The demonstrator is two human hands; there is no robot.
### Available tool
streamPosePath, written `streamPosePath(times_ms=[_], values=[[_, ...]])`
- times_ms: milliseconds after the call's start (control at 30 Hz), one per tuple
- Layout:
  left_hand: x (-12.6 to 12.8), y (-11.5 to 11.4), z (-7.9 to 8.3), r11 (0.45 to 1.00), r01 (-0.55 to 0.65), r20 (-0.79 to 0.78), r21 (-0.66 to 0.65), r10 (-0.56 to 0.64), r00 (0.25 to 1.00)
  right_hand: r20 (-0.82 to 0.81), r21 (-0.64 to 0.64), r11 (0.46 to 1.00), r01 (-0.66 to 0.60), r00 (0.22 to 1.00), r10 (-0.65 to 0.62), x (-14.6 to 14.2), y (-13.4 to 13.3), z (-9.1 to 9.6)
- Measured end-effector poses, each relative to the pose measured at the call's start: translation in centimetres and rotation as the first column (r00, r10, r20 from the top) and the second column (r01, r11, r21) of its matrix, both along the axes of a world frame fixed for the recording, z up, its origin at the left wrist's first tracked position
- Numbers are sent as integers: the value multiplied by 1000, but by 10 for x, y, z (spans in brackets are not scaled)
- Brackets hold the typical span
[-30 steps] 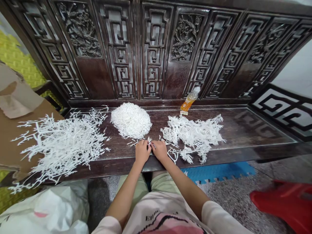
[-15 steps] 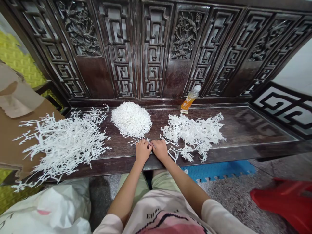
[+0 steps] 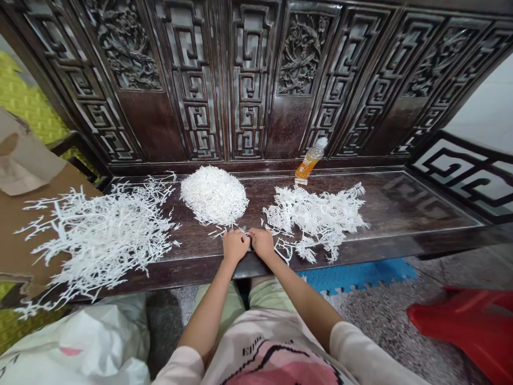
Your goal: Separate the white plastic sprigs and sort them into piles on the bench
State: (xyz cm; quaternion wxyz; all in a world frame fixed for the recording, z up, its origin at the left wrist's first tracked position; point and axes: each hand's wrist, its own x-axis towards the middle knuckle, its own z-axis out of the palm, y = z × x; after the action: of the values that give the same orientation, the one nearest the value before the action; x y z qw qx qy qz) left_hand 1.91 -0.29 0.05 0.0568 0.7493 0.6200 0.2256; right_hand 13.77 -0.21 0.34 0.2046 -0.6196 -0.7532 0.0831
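My left hand (image 3: 235, 247) and my right hand (image 3: 261, 243) meet at the front of a dark wooden bench seat (image 3: 401, 208). Their fingertips pinch a small white sprig (image 3: 249, 233), most of it hidden by my fingers. Just beyond them lies a dense mound of short white strands (image 3: 214, 195). A large heap of long branched white sprigs (image 3: 96, 240) spreads to the left, partly over brown cardboard (image 3: 24, 230). A looser branched heap (image 3: 315, 222) lies to the right, with stray bits touching my right hand.
A carved dark wooden bench back (image 3: 252, 85) rises behind the seat, with a lattice armrest (image 3: 460, 176) at right. An orange-filled plastic bottle (image 3: 308, 163) stands against it. Below lie a white plastic bag (image 3: 76, 347), a blue foam mat (image 3: 356, 275) and a red plastic stool (image 3: 460, 326).
The whole view has drifted slightly upward and left. My hands stay together at the bench front, with only small shifts of the fingers.
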Motion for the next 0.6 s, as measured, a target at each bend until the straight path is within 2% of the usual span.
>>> streamPosePath(times_ms=[67, 133, 200, 233, 333, 367, 433, 500, 600], values=[[-3, -3, -1, 1000, -4, 23, 16, 3, 1000, -25, 12, 999, 43, 999, -43, 3, 4, -3], [-9, -6, -3, 999, -35, 67, 35, 32, 997, -39, 11, 983, 183, 982, -182, 7, 9, -5], [-17, -8, -5, 992, -122, 154, 36, 115, 981, -30, 14, 965, 263, 964, -263, 9, 13, -6], [-20, -8, -5, 983, -182, 210, 26, 173, 962, -15, 22, 974, 227, 974, -227, 9, 14, -6], [-24, -6, -4, 939, -343, 347, 9, 319, 882, 44, 71, 997, -18, 999, 15, 5, 12, -4], [-23, -5, -3, 926, -377, 364, 25, 343, 866, 57, 82, 995, -51, 997, 46, 4, 11, -4], [-19, -6, 0, 906, -415, 361, 80, 362, 860, 65, 97, 994, -40, 997, 34, 2, 8, -3], [-16, -8, 2, 905, -408, 339, 120, 349, 874, 62, 105, 994, -31, 998, 25, 2, 7, -1], [-13, -13, 5, 965, -235, 286, 114, 194, 938, 44, 108, 990, -91, 995, 86, 4, 5, 1]])
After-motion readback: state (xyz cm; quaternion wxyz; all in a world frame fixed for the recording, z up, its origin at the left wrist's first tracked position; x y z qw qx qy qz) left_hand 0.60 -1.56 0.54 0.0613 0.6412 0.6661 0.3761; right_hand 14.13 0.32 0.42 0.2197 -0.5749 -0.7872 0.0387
